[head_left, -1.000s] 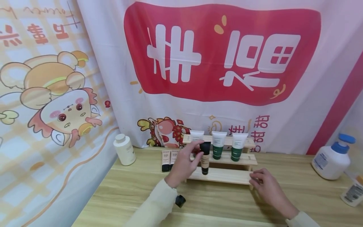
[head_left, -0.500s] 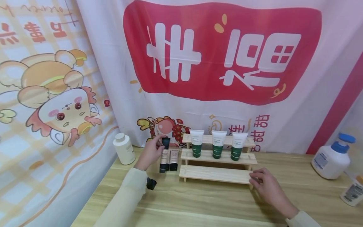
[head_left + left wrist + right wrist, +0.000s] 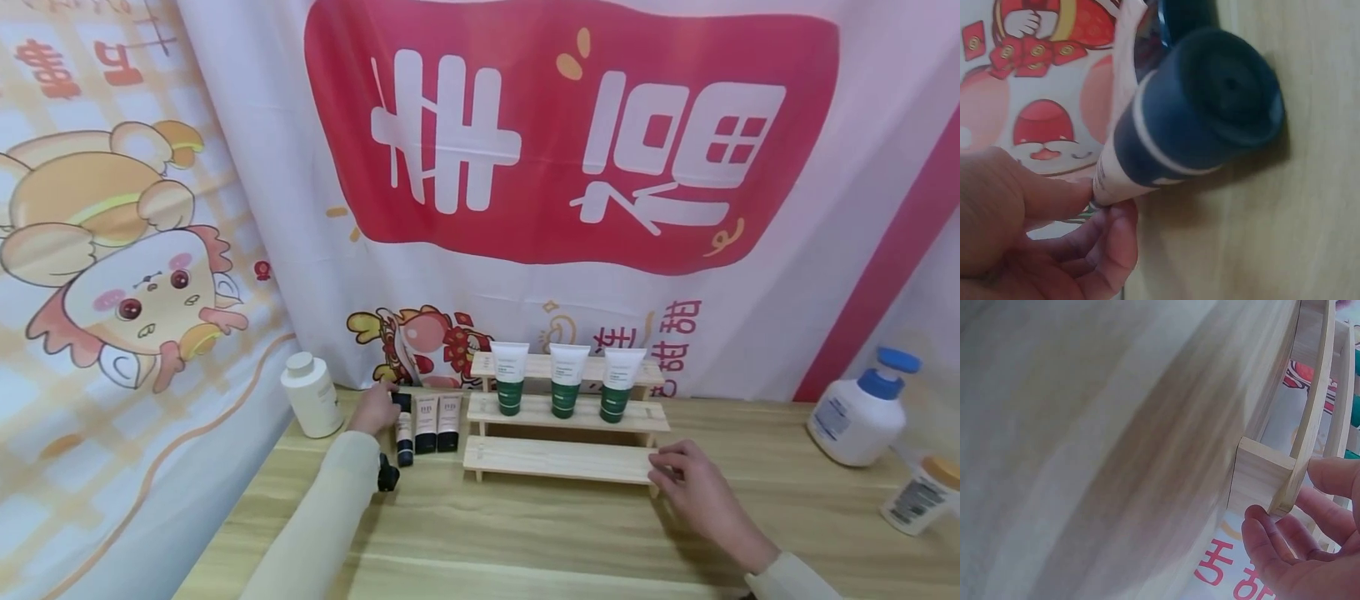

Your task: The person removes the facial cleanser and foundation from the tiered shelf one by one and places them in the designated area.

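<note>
Slim tube (image 3: pixel 405 435) moved left of two tubes (image 3: pixel 426 423) beside the rack's edge (image 3: pixel 471 457).

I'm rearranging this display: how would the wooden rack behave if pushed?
The wooden rack would probably move as one stiff piece, since its wood shows no sag. It is probably light, being thin boards with open gaps. A jolt might topple the tubes standing on its middle tier.

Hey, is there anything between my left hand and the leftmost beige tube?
Nothing visible: your left hand pinches the leftmost beige tube directly. The other two beige tubes are on its far side, to the right in the head view.
</note>
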{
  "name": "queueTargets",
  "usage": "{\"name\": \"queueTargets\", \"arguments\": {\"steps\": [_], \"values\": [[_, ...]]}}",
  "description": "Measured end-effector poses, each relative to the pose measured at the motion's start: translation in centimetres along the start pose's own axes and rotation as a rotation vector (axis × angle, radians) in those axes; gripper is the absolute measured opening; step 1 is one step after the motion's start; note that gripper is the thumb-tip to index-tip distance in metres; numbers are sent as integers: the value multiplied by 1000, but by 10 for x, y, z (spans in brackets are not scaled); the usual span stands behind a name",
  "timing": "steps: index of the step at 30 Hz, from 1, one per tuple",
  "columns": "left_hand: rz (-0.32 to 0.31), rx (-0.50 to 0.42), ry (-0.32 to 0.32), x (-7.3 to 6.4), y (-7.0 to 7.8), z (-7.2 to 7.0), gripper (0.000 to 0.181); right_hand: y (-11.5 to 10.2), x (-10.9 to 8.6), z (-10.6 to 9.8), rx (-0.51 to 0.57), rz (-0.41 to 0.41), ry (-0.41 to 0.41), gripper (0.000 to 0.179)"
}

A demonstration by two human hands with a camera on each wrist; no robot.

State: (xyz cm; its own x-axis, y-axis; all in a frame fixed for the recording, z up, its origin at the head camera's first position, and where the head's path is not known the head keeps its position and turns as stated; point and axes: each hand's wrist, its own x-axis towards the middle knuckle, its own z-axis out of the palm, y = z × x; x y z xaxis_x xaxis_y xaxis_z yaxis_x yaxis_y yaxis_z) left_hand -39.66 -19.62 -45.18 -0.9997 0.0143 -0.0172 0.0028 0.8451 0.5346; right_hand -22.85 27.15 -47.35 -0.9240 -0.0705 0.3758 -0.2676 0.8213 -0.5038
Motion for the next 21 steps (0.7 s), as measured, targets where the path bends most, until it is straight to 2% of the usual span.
{"name": "queueTargets", "arguments": {"steps": [3, 10, 21], "values": [[-9, 18, -29, 3, -1, 1, 40, -1, 1, 0, 0, 6, -5, 21], [9, 24, -53, 12, 0, 3, 40, 0, 2, 2, -14, 29, -27, 21], [-53, 12, -64, 19, 7, 6, 38, 1, 2, 1, -24, 51, -34, 22]]}}
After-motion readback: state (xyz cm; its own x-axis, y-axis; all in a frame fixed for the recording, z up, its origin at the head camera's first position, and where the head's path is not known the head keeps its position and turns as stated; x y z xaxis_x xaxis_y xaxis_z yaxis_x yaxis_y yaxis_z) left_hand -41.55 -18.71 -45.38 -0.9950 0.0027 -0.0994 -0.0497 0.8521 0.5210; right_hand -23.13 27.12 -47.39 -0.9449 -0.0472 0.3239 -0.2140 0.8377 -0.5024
